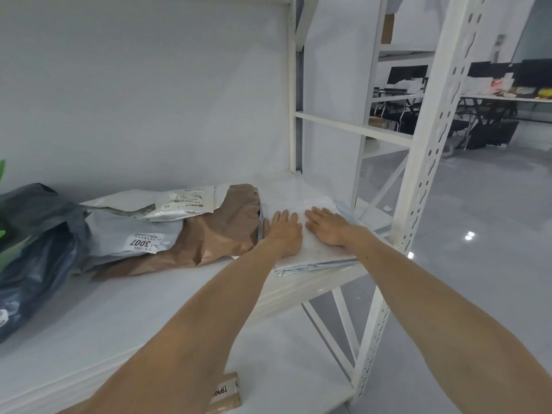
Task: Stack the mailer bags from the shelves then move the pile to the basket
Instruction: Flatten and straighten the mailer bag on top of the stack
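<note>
Here, both hands are pressing flat on the pile of white mailer bags [319,256] at the shelf's [149,318] right front corner. The left hand [283,231] and right hand [327,227] are lying side by side, fingers straight, gripping nothing. A brown bag [221,234] is lying just left of the pile.

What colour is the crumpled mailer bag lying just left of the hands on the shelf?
Brown, like kraft paper. The crumpled mailer bag shows best in the head view, beside the left hand.
</note>
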